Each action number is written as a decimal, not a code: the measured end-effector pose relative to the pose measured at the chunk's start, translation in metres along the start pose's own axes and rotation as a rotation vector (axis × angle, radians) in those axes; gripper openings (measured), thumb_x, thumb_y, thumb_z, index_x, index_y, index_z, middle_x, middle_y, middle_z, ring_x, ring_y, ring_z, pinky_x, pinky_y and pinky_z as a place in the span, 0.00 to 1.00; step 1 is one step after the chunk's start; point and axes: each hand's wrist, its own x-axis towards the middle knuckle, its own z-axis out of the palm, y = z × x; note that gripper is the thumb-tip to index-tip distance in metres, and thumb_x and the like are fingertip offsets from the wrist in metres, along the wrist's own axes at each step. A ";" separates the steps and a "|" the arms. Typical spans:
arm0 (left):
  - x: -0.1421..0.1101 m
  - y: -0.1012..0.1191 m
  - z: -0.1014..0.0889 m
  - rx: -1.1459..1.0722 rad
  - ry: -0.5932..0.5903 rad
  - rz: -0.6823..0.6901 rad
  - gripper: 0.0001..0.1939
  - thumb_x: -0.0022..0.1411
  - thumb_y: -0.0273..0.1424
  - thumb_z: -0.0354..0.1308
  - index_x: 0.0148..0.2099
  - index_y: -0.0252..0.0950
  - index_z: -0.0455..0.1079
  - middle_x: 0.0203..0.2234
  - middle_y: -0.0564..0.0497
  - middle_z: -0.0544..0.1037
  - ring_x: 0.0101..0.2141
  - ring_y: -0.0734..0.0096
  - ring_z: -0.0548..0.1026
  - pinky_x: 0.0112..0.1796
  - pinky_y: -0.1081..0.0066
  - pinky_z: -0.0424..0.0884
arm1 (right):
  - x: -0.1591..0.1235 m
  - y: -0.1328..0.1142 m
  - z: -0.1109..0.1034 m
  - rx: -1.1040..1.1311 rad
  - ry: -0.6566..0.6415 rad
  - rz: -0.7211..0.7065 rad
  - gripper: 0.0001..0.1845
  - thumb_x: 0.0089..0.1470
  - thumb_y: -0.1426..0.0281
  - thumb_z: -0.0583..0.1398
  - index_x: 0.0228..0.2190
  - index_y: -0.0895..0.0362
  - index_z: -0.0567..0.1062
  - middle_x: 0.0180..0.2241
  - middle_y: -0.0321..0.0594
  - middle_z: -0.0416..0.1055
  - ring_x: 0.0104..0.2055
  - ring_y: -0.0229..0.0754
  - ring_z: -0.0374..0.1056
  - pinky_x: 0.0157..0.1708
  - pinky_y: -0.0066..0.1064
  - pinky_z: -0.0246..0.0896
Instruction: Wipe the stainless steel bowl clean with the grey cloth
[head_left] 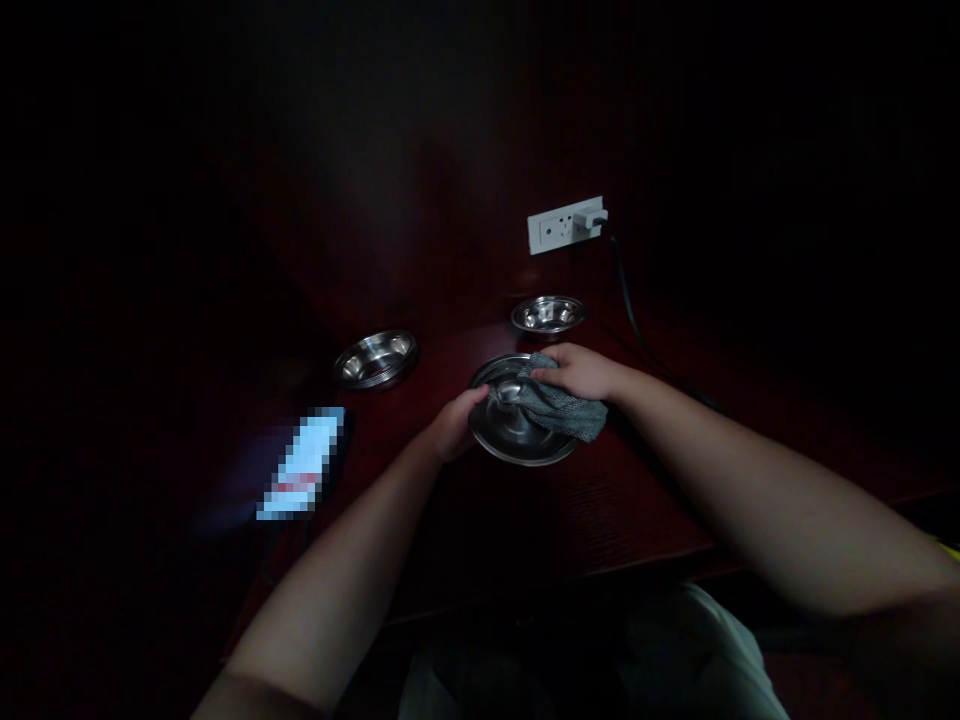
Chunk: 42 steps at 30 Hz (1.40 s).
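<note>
Your left grip (454,425) is clamped on the left rim of the metal dish (517,445), while your right grip (583,372) pinches the grey cloth (574,412) against its right side. The round dish sits between your hands, above the table (630,520), nearer its front edge than the left bowl (375,358) and right bowl (549,315)
</note>
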 end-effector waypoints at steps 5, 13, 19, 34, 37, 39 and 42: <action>-0.009 0.005 0.000 0.014 -0.078 -0.072 0.17 0.65 0.36 0.50 0.38 0.28 0.76 0.27 0.44 0.81 0.30 0.66 0.78 0.41 0.66 0.71 | -0.006 -0.007 0.001 0.001 -0.128 -0.027 0.13 0.49 0.61 0.61 0.30 0.58 0.76 0.29 0.40 0.76 0.30 0.41 0.69 0.31 0.31 0.62; -0.015 0.009 -0.008 0.071 -0.125 -0.249 0.14 0.63 0.34 0.52 0.38 0.29 0.75 0.25 0.45 0.80 0.26 0.68 0.76 0.34 0.69 0.71 | -0.013 -0.017 0.010 0.018 -0.322 -0.029 0.12 0.49 0.61 0.62 0.30 0.58 0.77 0.27 0.38 0.76 0.28 0.39 0.68 0.30 0.30 0.61; -0.006 0.001 -0.019 -0.009 -0.308 -0.181 0.29 0.65 0.50 0.47 0.47 0.29 0.74 0.38 0.40 0.81 0.41 0.57 0.78 0.48 0.59 0.68 | -0.010 -0.013 0.011 0.202 -0.320 -0.014 0.12 0.48 0.62 0.63 0.31 0.58 0.76 0.27 0.38 0.76 0.27 0.39 0.69 0.30 0.31 0.64; -0.003 -0.010 0.012 -0.164 0.020 0.267 0.32 0.63 0.45 0.54 0.66 0.42 0.56 0.59 0.41 0.69 0.57 0.48 0.69 0.54 0.46 0.65 | 0.010 0.006 0.024 0.447 0.230 0.115 0.07 0.55 0.67 0.60 0.34 0.58 0.75 0.28 0.39 0.77 0.26 0.38 0.69 0.29 0.29 0.65; -0.002 -0.013 0.016 -0.176 0.115 0.391 0.35 0.60 0.42 0.58 0.67 0.45 0.53 0.58 0.43 0.70 0.55 0.51 0.71 0.52 0.49 0.68 | 0.010 0.007 0.029 0.411 0.233 0.099 0.09 0.56 0.66 0.59 0.34 0.58 0.74 0.30 0.40 0.77 0.27 0.38 0.70 0.30 0.28 0.65; -0.002 -0.011 0.016 -0.163 0.132 0.367 0.34 0.61 0.43 0.57 0.66 0.44 0.54 0.56 0.42 0.72 0.53 0.51 0.73 0.50 0.49 0.69 | 0.010 0.009 0.030 0.374 0.224 0.090 0.10 0.56 0.64 0.59 0.34 0.59 0.74 0.30 0.40 0.77 0.28 0.39 0.70 0.29 0.28 0.65; -0.002 -0.007 0.011 -0.153 0.124 0.231 0.30 0.62 0.45 0.53 0.62 0.38 0.61 0.51 0.40 0.76 0.50 0.49 0.74 0.49 0.47 0.70 | 0.009 0.011 0.029 0.334 0.197 0.097 0.12 0.55 0.63 0.59 0.34 0.59 0.74 0.31 0.41 0.77 0.29 0.40 0.70 0.31 0.29 0.66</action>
